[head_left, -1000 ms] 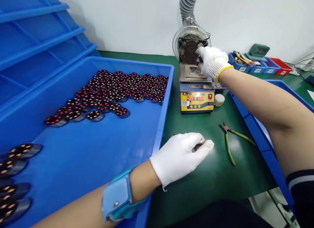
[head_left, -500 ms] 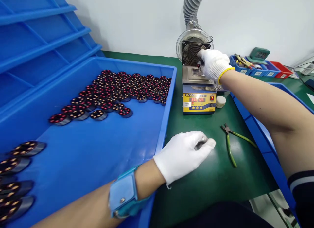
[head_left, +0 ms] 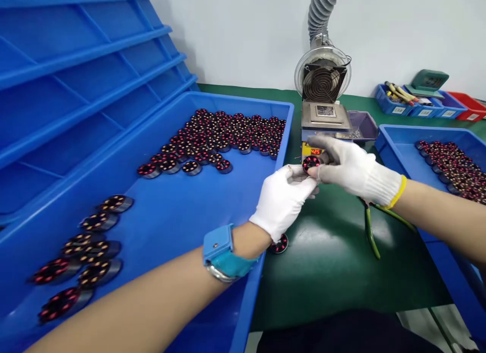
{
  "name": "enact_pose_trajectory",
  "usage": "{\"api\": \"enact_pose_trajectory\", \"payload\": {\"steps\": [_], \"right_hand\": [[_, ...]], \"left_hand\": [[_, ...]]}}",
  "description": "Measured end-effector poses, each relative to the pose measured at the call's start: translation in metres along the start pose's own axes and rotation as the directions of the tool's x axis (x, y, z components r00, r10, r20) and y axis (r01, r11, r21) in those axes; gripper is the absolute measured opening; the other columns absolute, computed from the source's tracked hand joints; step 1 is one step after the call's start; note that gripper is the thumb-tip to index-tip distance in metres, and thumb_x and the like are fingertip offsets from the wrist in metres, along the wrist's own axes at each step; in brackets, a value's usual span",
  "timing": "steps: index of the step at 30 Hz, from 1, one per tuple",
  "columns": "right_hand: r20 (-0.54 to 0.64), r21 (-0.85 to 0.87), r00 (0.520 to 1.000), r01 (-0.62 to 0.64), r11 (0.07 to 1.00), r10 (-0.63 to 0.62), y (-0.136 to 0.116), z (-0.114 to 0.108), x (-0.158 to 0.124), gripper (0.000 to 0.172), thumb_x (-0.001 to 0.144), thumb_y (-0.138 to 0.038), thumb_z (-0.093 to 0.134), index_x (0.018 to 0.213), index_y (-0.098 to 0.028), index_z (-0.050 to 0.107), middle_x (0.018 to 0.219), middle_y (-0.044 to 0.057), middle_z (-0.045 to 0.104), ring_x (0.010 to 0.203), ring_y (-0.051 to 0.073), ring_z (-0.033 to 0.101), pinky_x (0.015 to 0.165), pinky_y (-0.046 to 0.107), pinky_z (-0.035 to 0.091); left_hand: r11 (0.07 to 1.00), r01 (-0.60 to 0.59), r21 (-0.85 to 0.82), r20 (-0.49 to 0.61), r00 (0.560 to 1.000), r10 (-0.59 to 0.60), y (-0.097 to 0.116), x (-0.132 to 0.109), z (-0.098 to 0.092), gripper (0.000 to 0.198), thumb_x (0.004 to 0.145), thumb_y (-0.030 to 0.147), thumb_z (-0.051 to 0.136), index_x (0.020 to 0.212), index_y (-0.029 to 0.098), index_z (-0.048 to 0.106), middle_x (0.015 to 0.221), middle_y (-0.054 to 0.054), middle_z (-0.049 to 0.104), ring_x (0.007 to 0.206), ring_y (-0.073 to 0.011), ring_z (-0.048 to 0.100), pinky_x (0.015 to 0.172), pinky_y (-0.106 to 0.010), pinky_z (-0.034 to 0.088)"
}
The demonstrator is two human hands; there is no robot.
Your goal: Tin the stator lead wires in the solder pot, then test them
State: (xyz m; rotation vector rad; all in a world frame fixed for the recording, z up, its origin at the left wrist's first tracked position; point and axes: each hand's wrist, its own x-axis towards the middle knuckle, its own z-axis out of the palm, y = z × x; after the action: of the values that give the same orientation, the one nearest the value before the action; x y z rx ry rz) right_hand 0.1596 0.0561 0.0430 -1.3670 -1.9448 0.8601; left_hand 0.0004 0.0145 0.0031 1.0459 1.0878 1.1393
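Observation:
My gloved right hand (head_left: 349,165) holds a small round black part with pink-red spots (head_left: 312,164) between thumb and fingers, in front of the solder pot (head_left: 326,115). My gloved left hand (head_left: 283,196) is closed close beside it, fingers curled; what lies inside them is hidden. Another round part of the same kind (head_left: 280,244) lies on the green table beneath my left wrist. Green-handled cutting pliers (head_left: 371,234) lie below my right hand, their jaws partly covered by it.
A large blue tray (head_left: 182,216) with many round parts stands at left, compartmented blue trays (head_left: 94,64) behind it. A second blue tray (head_left: 398,140) with parts is at right. A purple bin (head_left: 364,125) sits beside the pot; small tool bins (head_left: 395,107) are at the back.
My right hand has drawn back from the solder pot towards my left hand, bringing the round part. My left hand has risen slightly, and the view has turned right.

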Motion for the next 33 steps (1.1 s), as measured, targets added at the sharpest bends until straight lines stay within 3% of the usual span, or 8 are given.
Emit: {"api": "enact_pose_trajectory", "payload": {"steps": [6, 9, 11, 14, 17, 19, 24, 33], "right_hand": [[0.285, 0.088, 0.953, -0.134, 0.987, 0.104, -0.006, -0.016, -0.006, 0.03, 0.087, -0.05, 0.062, 0.092, -0.023, 0.074, 0.073, 0.001, 0.07, 0.064, 0.018, 0.068, 0.06, 0.029, 0.057], [0.241, 0.139, 0.952, -0.224, 0.965, 0.186, -0.002, -0.021, 0.004, 0.017, 0.081, -0.038, 0.072, 0.089, -0.022, 0.073, 0.072, 0.002, 0.071, 0.061, 0.018, 0.068, 0.058, 0.029, 0.059], [0.142, 0.139, 0.965, -0.238, 0.961, 0.219, 0.001, -0.025, 0.016, 0.018, 0.078, -0.03, 0.074, 0.094, -0.02, 0.073, 0.073, 0.003, 0.071, 0.061, 0.018, 0.068, 0.058, 0.031, 0.061], [-0.04, 0.069, 0.975, -0.214, 0.974, 0.217, 0.004, -0.038, 0.043, 0.023, 0.077, -0.026, 0.073, 0.098, -0.017, 0.072, 0.074, 0.005, 0.071, 0.065, 0.019, 0.07, 0.064, 0.033, 0.062], [-0.172, -0.09, 0.967, -0.205, 0.975, 0.188, 0.009, -0.054, 0.075, 0.026, 0.078, -0.027, 0.07, 0.102, -0.016, 0.071, 0.079, 0.006, 0.072, 0.074, 0.02, 0.071, 0.077, 0.034, 0.061], [-0.258, -0.222, 0.956, -0.197, 0.955, 0.138, 0.013, -0.06, 0.096, 0.028, 0.08, -0.027, 0.066, 0.104, -0.013, 0.07, 0.084, 0.006, 0.072, 0.082, 0.02, 0.07, 0.086, 0.034, 0.057], [-0.329, -0.409, 0.943, -0.191, 0.892, 0.051, 0.025, -0.056, 0.127, 0.026, 0.087, -0.027, 0.059, 0.101, -0.008, 0.069, 0.098, 0.009, 0.07, 0.103, 0.022, 0.064, 0.097, 0.037, 0.048], [-0.361, -0.584, 0.932, -0.242, 0.775, 0.018, 0.039, -0.049, 0.138, 0.032, 0.084, -0.03, 0.058, 0.104, -0.008, 0.068, 0.102, 0.01, 0.068, 0.103, 0.027, 0.065, 0.091, 0.041, 0.05]], "left_hand": [[0.998, 0.041, 0.041, 0.037, 0.998, -0.043, 0.003, -0.001, -0.001, 0.034, 0.074, 0.03, 0.074, 0.101, 0.011, 0.065, 0.081, -0.003, 0.07, 0.065, -0.0125, 0.065, 0.067, -0.026, 0.056], [0.987, 0.029, 0.157, 0.059, 0.998, -0.039, 0.003, -0.002, -0.001, 0.036, 0.077, 0.04, 0.07, 0.1, 0.013, 0.065, 0.083, -0.004, 0.07, 0.069, -0.0158, 0.067, 0.069, -0.03, 0.056], [0.918, -0.032, 0.394, 0.079, 0.997, 0.0, 0.001, -0.005, 0.001, 0.041, 0.082, 0.048, 0.063, 0.106, 0.014, 0.065, 0.089, -0.007, 0.071, 0.078, -0.0197, 0.068, 0.075, -0.034, 0.056], [0.473, -0.256, 0.843, 0.261, 0.964, 0.055, -0.001, -0.013, 0.004, 0.044, 0.087, 0.046, 0.056, 0.117, 0.014, 0.062, 0.108, -0.014, 0.068, 0.099, -0.029, 0.065, 0.085, -0.042, 0.051], [-0.039, -0.431, 0.901, 0.43, 0.902, -0.044, -0.003, -0.02, 0.006, 0.04, 0.088, 0.041, 0.05, 0.111, 0.01, 0.063, 0.115, -0.021, 0.062, 0.105, -0.0374, 0.059, 0.082, -0.047, 0.05], [-0.174, -0.444, 0.879, 0.425, 0.895, -0.137, -0.005, -0.023, 0.005, 0.042, 0.091, 0.039, 0.044, 0.11, 0.006, 0.062, 0.114, -0.025, 0.06, 0.1, -0.0392, 0.061, 0.076, -0.047, 0.051], [-0.2, -0.44, 0.875, 0.383, 0.884, -0.27, -0.007, -0.023, 0.002, 0.044, 0.093, 0.031, 0.038, 0.116, 0.0, 0.06, 0.102, -0.027, 0.063, 0.089, -0.0405, 0.065, 0.07, -0.048, 0.05], [-0.111, -0.557, 0.823, 0.531, 0.824, -0.197, -0.013, -0.02, -0.001, 0.034, 0.092, 0.036, 0.041, 0.1, 0.011, 0.063, 0.09, -0.015, 0.063, 0.083, -0.0317, 0.065, 0.069, -0.041, 0.05]]}}
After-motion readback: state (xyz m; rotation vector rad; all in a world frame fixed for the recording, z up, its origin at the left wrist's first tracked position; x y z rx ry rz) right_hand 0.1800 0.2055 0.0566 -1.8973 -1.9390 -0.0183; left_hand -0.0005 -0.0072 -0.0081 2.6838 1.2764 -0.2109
